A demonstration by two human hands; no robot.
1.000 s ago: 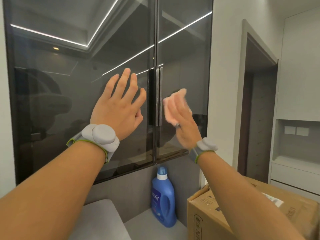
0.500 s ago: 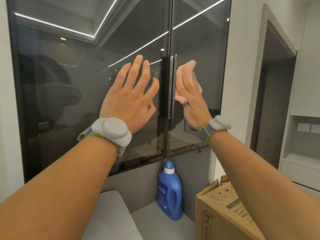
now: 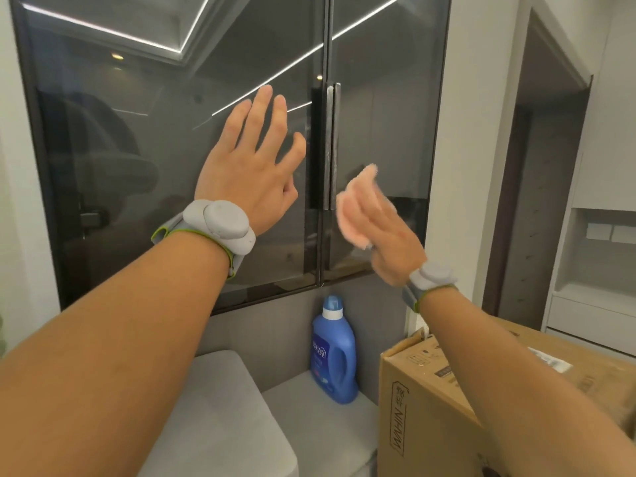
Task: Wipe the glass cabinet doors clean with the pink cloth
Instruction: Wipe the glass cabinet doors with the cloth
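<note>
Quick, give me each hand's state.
Left hand: open, fingers straight on the glass.
Right hand: open, pressing the cloth flat.

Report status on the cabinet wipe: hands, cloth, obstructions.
Left hand flat, fingers spread on left glass door. Right hand presses pink cloth to right glass door, low beside the handles. Nothing blocking the glass.

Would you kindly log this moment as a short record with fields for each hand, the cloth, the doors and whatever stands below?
left hand: fingers spread and straight, flat against the left door
right hand: presses the pink cloth to the right door
cloth position: low on the door, just right of the handles
below: blue bottle by the wall, cardboard box to its right
</note>
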